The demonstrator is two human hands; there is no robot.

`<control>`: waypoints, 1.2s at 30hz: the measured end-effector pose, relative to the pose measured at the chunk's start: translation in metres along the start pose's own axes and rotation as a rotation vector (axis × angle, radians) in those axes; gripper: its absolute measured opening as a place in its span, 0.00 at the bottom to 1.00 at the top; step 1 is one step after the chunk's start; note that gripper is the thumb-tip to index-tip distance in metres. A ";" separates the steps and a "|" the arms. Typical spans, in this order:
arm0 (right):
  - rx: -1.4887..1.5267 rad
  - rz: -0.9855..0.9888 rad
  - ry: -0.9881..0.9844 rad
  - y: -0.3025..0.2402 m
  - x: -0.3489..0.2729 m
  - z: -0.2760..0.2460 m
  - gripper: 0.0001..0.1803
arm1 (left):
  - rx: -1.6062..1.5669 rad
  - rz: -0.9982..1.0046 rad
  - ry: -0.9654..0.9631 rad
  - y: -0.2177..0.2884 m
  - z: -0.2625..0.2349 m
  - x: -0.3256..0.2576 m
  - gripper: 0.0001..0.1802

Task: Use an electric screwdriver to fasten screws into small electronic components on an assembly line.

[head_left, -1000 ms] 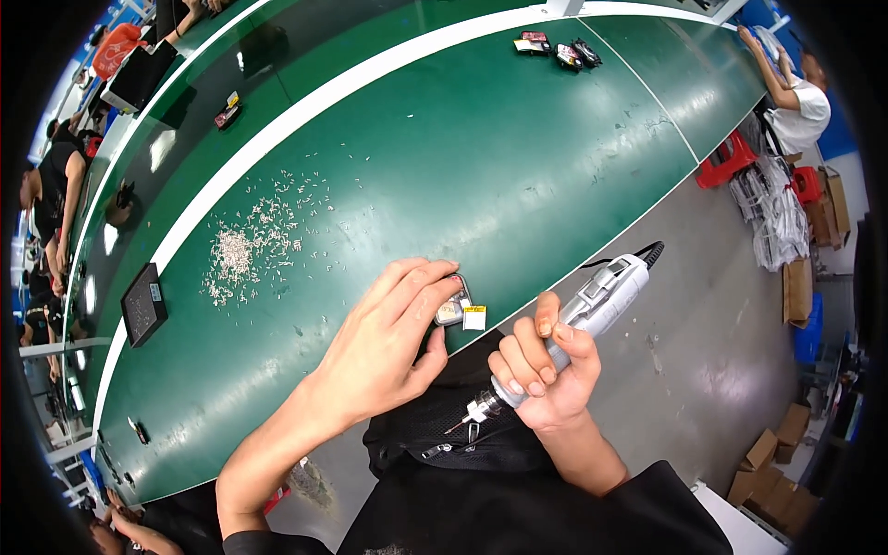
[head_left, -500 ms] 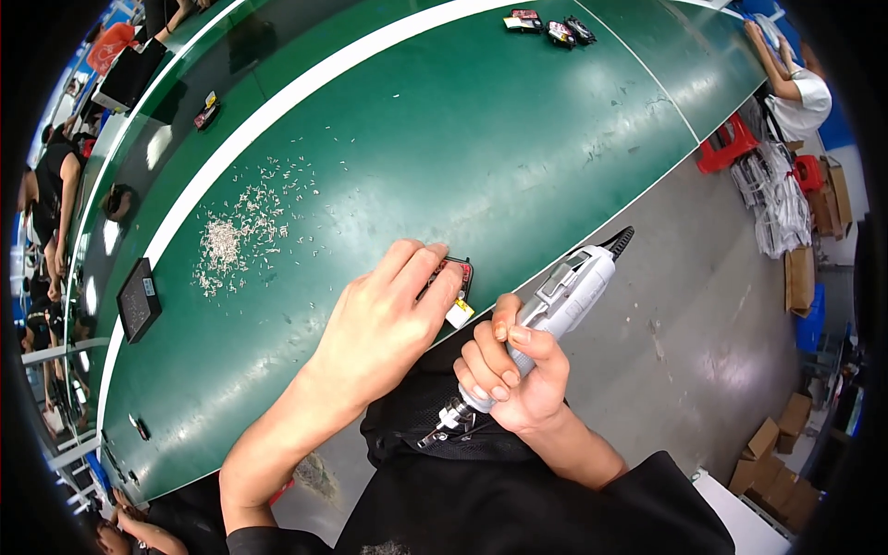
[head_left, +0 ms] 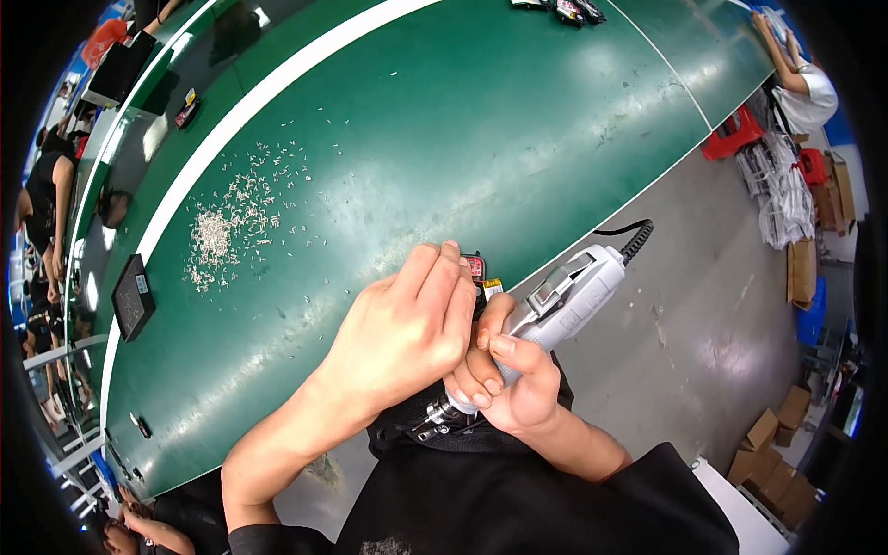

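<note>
My left hand [head_left: 398, 324] is closed on a small red-and-black electronic device [head_left: 477, 267] near the table's front edge; its fingers cover much of it. A yellow part [head_left: 493, 287] shows at the device's side. My right hand [head_left: 518, 379] grips a grey-and-white electric screwdriver [head_left: 578, 287] with its bit end pointing down toward my lap and its coiled cord at the top. The fingers of both hands come close together, and I cannot tell whether they touch. Many tiny pale screw-like pieces [head_left: 213, 236] lie heaped and scattered on the green table [head_left: 444, 148].
A dark rectangular tray [head_left: 134, 298] sits at the left. Similar small devices [head_left: 575, 11] lie at the far edge, another [head_left: 188, 109] at the far left. Red stools [head_left: 733, 134], plastic-wrapped bundles [head_left: 782, 199] and cardboard boxes stand right. Other people work around the table.
My left hand has moved right with the device, closer to my right hand. The screwdriver has shifted slightly, and its cord shows more. The view has shifted a little.
</note>
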State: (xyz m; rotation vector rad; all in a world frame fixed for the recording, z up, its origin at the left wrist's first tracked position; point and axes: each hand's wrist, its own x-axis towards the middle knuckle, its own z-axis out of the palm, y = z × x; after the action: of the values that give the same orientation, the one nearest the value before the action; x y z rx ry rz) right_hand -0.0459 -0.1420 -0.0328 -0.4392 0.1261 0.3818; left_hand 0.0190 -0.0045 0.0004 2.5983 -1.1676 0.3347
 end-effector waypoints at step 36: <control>-0.554 -0.296 -0.499 -0.124 0.073 0.017 0.11 | 0.047 0.064 -0.148 0.006 -0.003 -0.011 0.23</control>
State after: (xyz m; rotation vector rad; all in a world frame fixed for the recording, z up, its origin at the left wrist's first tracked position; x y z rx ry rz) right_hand 0.0702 -0.2139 0.0158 -0.8804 -0.5388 0.2197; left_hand 0.0070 0.0006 0.0009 2.6696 -1.3088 0.1881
